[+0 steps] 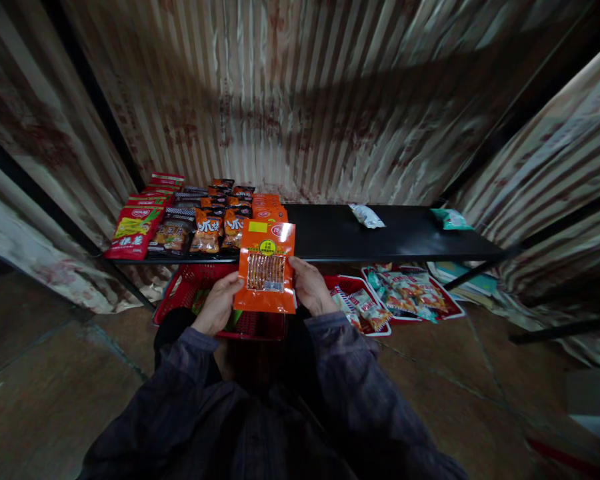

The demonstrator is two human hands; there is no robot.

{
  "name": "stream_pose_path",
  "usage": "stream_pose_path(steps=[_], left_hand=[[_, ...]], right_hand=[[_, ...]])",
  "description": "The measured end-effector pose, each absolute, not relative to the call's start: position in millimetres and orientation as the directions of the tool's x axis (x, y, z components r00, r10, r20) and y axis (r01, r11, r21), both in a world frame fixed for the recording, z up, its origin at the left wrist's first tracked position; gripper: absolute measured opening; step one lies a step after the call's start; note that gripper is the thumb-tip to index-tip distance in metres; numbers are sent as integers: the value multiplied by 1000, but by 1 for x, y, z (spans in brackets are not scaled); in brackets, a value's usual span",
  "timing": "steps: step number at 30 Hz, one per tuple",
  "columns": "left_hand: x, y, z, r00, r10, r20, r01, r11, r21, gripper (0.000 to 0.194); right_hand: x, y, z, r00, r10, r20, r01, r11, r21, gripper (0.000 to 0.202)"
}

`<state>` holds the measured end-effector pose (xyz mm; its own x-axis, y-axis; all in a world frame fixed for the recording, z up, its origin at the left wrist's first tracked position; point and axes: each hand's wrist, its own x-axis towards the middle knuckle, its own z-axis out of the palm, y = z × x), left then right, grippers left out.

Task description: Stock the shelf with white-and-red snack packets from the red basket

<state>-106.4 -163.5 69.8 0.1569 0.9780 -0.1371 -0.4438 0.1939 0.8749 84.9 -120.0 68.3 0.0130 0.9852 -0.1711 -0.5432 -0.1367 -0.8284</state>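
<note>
An orange snack packet (267, 267) with a clear window is held upright between my two hands, in front of the shelf's front edge. My left hand (219, 305) pinches its left edge; my right hand (311, 287) grips the right edge with the thumb on the front. Behind it, a row of similar orange packets (269, 208) stands on the black shelf (390, 237). To their left are orange-and-black snack bags (207, 230), dark snack bags (171, 233) and red snack bags (135, 230).
A white packet (367, 216) and a green packet (451, 219) lie on the shelf's right half. Beneath it, red baskets stand on the floor: one between my legs (170, 303), two at the right (387, 330) (457, 308) with snack packets. Corrugated sheeting (280, 100) backs the shelf.
</note>
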Motion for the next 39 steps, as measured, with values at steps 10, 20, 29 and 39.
stream_pose_path(steps=[10,20,29,39], left_hand=[[-104,-156,66,49,992,-114,-515,123,848,38],[-104,-158,68,56,991,-123,-529,134,838,39],[-101,-161,70,50,988,-144,-541,148,828,37],[-97,-167,72,50,988,-146,-534,150,832,39]], right_hand=[[76,-159,68,-166,978,-130,-502,-197,-842,35],[74,-162,61,-111,979,-174,-551,-206,-809,31],[72,-167,65,-121,979,-163,-577,-203,-791,30],[61,-167,57,51,998,-42,-520,-9,-854,51]])
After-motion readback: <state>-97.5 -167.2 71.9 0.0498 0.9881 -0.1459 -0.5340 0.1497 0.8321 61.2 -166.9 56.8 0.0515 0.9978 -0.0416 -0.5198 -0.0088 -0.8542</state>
